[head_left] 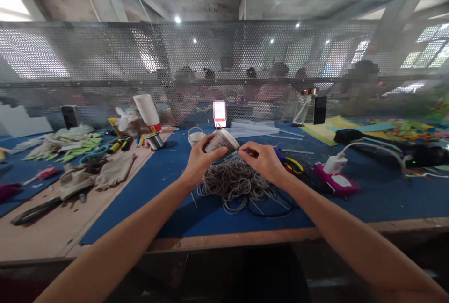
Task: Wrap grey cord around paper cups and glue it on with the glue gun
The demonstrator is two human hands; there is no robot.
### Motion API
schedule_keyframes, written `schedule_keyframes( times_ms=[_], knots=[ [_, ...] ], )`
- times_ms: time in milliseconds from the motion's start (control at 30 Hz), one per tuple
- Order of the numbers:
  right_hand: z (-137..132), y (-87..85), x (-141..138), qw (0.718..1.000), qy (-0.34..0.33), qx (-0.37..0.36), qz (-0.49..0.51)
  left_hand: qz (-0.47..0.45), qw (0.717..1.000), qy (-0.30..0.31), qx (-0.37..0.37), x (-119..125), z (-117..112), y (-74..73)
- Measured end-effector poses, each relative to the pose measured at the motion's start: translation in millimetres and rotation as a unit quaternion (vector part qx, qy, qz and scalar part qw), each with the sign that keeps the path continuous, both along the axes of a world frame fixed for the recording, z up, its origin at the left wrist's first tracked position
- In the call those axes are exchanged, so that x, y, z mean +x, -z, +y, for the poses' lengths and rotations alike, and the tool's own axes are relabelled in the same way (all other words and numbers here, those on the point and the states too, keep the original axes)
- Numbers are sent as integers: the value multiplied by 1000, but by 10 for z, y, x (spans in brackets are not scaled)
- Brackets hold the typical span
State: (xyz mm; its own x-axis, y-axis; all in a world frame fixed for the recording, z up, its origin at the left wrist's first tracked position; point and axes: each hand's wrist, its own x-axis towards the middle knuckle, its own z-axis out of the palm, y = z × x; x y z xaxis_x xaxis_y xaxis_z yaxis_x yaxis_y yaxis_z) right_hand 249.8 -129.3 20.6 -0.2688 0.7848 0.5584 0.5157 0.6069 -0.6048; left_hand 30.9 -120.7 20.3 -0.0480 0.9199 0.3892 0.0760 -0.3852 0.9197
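Cord-wrapped cup (221, 140) clasped in your left hand (199, 158).
Your right hand (264, 160) pinches a grey strand (242, 154) above the loose cord pile (235, 183).

The loose cord (238, 183) is grey, and the same grey winds in bands round the white-rimmed cup (221, 140). Under them lies a deep blue mat (168, 191) on the tan desk (63, 233). Pale green paper leaves (70, 146), a pink power bank (337, 183), yellow-handled scissors (293, 165). The silver screen (105, 60) is dotted with holes.
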Motion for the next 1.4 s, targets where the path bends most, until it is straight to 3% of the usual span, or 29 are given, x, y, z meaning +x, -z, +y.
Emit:
schedule_keyframes(
  times_ms=[400,867,1233,1400],
  knots=[
    [24,27,3,1000,-8,-8,7,-50,997,53,-37,-13,31,62],
    [40,29,2,1000,-5,-20,11,-108,986,101,-78,49,-56,-24],
    [23,22,-14,998,18,-45,42,-106,985,99,-87,13,-17,-14],
    [12,7,-18,997,-17,-40,60,-121,981,119,-93,22,-25,-23]
  ],
)
